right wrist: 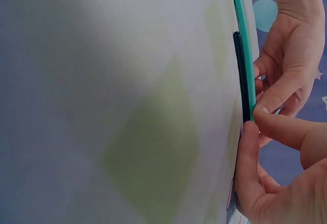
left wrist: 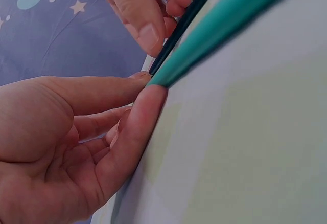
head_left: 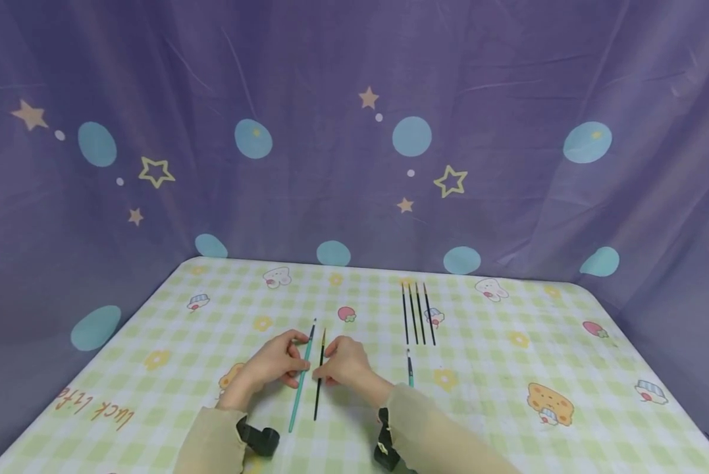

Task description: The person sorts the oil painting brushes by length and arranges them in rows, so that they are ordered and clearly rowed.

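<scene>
My left hand (head_left: 276, 359) pinches a teal-handled paintbrush (head_left: 300, 390) between thumb and fingers, partway along its handle. The brush points away from me, its dark ferrule and bristles at the far end. Just to its right, my right hand (head_left: 345, 362) has thumb and finger on a thinner black paintbrush (head_left: 316, 400) with a gold-coloured ferrule. The two brushes lie side by side, close over the cloth. In the left wrist view the teal handle (left wrist: 214, 32) crosses in front of the black one (left wrist: 186, 24). The right wrist view shows my right fingertips (right wrist: 249, 132) at the black handle.
Several thin black paintbrushes (head_left: 419, 316) lie in a row at the back right of the table. Below them another teal paintbrush (head_left: 410, 368) is partly hidden by my right sleeve. A green checked cloth (head_left: 467, 428) covers the table, and a purple curtain (head_left: 330, 85) hangs behind.
</scene>
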`<state>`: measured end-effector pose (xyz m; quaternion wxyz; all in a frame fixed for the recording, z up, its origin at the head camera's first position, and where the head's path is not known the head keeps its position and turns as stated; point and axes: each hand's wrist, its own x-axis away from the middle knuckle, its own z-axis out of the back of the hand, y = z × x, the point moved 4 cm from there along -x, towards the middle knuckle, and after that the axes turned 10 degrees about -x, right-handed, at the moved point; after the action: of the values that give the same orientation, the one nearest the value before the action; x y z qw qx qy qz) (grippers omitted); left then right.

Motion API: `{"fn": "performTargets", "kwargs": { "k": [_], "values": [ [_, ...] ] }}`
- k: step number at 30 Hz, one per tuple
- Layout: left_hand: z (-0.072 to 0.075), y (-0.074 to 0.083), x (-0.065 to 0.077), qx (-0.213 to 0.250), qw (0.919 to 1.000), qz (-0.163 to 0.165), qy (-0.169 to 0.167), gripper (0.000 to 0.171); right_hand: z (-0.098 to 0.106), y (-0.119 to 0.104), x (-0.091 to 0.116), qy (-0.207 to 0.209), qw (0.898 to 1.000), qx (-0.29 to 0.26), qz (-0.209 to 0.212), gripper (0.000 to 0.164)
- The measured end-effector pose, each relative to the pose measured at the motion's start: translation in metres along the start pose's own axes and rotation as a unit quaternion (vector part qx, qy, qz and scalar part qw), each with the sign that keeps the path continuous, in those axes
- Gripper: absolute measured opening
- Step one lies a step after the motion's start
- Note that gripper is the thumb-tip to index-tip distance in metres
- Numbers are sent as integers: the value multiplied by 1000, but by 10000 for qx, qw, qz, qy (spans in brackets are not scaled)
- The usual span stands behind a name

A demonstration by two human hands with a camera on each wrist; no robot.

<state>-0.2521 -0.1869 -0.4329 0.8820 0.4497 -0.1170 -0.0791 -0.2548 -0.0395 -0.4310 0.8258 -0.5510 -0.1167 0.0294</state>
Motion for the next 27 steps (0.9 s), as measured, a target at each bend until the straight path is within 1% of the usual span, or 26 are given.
{"fn": "performTargets", "kwargs": {
  "k": [5,9,16,24,27],
  "values": [
    [1,2,2,37,10000,-71,2,48,-3,-2,0,102,9992,397,19,37],
    [1,2,1,25,10000,-27,6,48,-3,-3,1,141,9988,465,42,37],
    [1,0,0,37,10000,-11,-36,47,-2,-6,1,151,9992,351,-79,34],
    [1,-2,0,50,10000,3,-45,46,2,-8,2,26,9998,176,-70,26],
    [1,-1,0,39,10000,2,-80,47,5,-7,3,-64,9999,17,-158,24]
  ]
}}
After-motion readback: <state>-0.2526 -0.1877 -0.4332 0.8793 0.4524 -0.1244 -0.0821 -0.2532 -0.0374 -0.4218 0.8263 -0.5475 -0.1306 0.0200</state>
